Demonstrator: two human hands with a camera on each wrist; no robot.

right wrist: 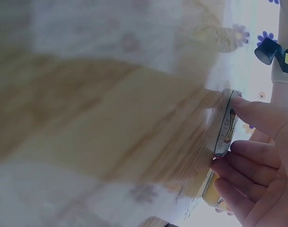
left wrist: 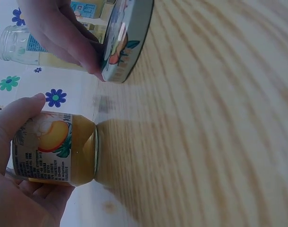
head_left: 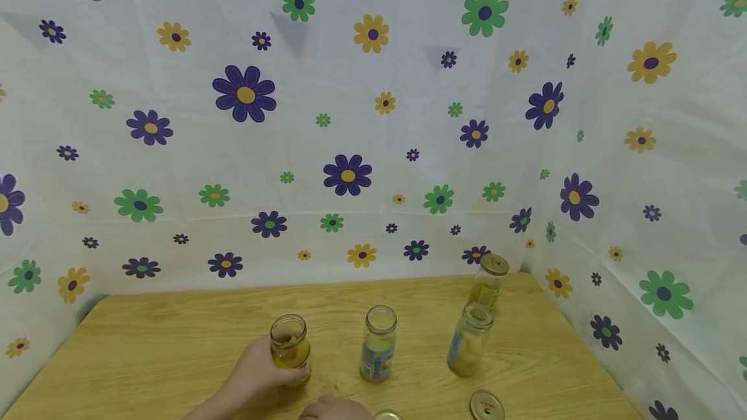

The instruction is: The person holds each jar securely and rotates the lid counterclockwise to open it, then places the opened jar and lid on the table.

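Note:
My left hand grips an open glass jar of yellow fruit from its left side. In the left wrist view its peach label shows between thumb and fingers, and the base is at the wooden table. At the bottom of the head view, my right hand is partly cut off. In the right wrist view its thumb and fingers pinch the edges of a printed jar lid, low over or on the table; whether it touches is unclear.
An open jar with a blue label stands mid-table. Right of it is another open jar with pale contents. Behind that stands a lidded jar. A loose gold lid lies front right. Flowered cloth surrounds the table.

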